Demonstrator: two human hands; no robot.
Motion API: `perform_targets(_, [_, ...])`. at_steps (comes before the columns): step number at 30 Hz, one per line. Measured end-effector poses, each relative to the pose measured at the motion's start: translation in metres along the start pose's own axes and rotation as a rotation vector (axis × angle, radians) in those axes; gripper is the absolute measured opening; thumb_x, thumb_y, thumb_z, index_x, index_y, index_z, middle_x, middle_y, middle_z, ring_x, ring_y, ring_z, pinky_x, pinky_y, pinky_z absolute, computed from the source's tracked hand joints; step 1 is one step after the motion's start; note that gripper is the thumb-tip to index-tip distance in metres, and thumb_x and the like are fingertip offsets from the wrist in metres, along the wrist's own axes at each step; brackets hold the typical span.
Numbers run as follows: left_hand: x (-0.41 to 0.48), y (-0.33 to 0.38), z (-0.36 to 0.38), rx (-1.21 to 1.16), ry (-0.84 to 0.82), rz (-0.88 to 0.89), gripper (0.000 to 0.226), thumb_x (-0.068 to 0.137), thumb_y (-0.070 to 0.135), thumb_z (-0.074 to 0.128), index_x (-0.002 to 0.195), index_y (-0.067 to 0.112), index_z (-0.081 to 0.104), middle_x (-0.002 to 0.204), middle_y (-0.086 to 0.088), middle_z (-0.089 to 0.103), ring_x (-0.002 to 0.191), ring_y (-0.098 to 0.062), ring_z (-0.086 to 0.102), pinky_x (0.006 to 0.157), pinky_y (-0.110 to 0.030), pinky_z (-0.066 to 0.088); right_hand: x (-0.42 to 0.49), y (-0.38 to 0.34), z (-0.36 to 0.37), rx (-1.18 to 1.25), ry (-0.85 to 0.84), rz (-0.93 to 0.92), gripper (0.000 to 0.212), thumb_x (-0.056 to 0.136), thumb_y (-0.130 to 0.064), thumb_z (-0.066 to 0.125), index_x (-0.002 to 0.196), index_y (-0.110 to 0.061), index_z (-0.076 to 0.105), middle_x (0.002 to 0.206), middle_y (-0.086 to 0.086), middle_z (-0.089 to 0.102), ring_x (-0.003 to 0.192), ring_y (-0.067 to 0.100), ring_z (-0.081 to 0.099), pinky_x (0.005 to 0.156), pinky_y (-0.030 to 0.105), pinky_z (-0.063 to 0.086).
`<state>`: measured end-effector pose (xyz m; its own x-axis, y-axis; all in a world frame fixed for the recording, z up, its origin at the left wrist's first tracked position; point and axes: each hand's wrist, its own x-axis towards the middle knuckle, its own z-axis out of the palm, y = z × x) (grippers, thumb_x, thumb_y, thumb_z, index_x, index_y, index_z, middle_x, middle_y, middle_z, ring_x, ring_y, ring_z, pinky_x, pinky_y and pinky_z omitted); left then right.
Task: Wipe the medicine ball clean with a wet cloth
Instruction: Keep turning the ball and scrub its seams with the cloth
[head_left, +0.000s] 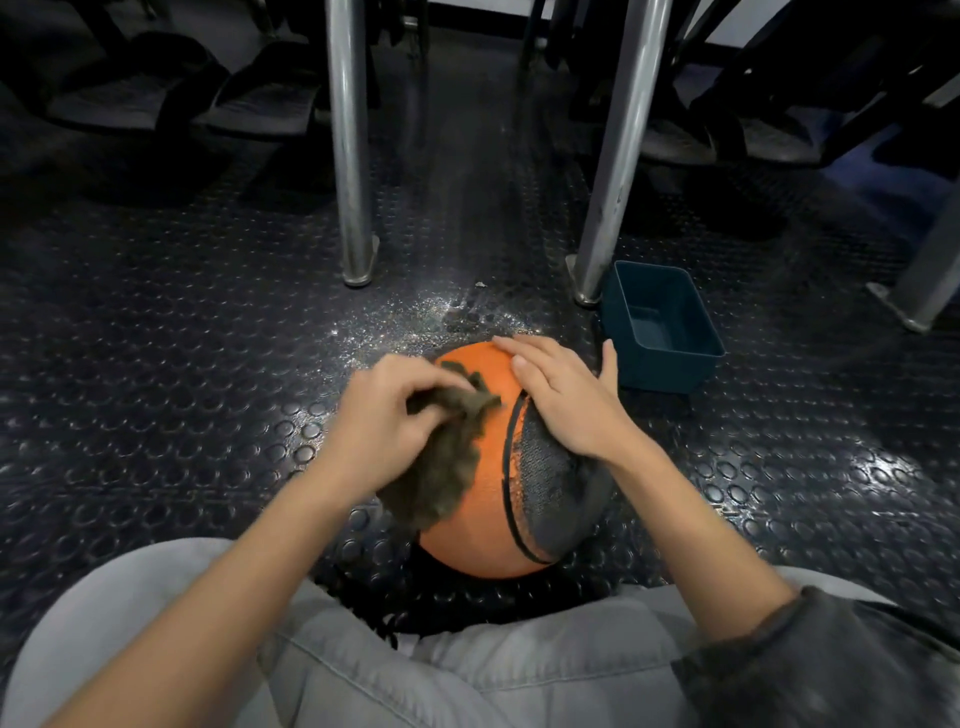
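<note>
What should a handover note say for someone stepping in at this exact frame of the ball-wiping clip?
Left hand: fingers closed on the dark cloth, pressed against the ball's upper left side.
Right hand: open, palm flat on top of the medicine ball, steadying it.
The ball sits on the studded floor between the person's knees. A blue tub stands on the floor just beyond the right hand; whether it holds water cannot be told.
Done: wiping is under way on the orange panel.
Left: the grey textured panel under the right hand looks speckled, so it probably needs wiping, as does the unseen underside.
</note>
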<state>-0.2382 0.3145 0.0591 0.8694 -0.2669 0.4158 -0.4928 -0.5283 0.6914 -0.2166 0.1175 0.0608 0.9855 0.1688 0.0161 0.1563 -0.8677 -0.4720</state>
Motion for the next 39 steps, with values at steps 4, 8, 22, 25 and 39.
perform_targets(4, [-0.029,0.003,0.005,0.041,-0.078,0.154,0.028,0.068,0.004,0.066,0.088,0.022,0.075,0.087,0.013,0.069,0.09,-0.005,0.053,0.082,-0.019,0.044,0.004,0.007,-0.004,0.06,-0.011,-0.012,0.038,0.102,-0.043,0.022,0.134,-0.048,0.041,0.145,-0.02,0.037,0.136,0.003,0.027,0.106,0.053,-0.023])
perform_targets(8, [0.008,0.003,0.006,0.083,-0.058,0.146,0.029,0.067,0.0,0.064,0.089,0.015,0.076,0.088,0.01,0.067,0.086,-0.008,0.053,0.083,-0.017,0.039,0.003,0.006,-0.004,0.101,-0.002,-0.014,0.036,0.102,-0.042,0.026,0.132,-0.049,0.044,0.143,-0.021,0.038,0.136,0.002,0.026,0.107,0.052,-0.021])
perform_targets(22, [-0.029,0.005,0.002,0.046,-0.067,0.198,0.021,0.074,0.015,0.06,0.088,0.015,0.075,0.085,0.01,0.067,0.087,-0.006,0.051,0.084,-0.01,0.038,0.005,-0.003,-0.002,0.054,-0.005,-0.118,0.034,0.103,-0.038,0.028,0.126,-0.051,0.049,0.135,-0.026,0.044,0.13,0.0,0.032,0.108,0.053,-0.019])
perform_targets(25, [-0.001,0.002,0.004,0.07,-0.023,0.148,0.025,0.068,0.006,0.063,0.089,0.013,0.075,0.086,0.011,0.067,0.084,-0.008,0.053,0.083,-0.008,0.035,0.004,-0.003,-0.003,0.073,-0.008,-0.109,0.033,0.102,-0.036,0.03,0.125,-0.05,0.049,0.135,-0.026,0.043,0.13,0.0,0.031,0.108,0.051,-0.018])
perform_targets(39, [-0.028,-0.006,-0.003,0.096,0.005,0.143,0.026,0.074,0.026,0.056,0.09,0.018,0.075,0.077,0.006,0.066,0.083,-0.006,0.047,0.078,-0.013,0.039,0.001,-0.017,-0.005,0.056,0.204,-0.033,0.048,0.089,-0.052,0.052,0.135,-0.041,0.045,0.148,-0.008,0.036,0.137,0.011,0.03,0.115,0.055,-0.001])
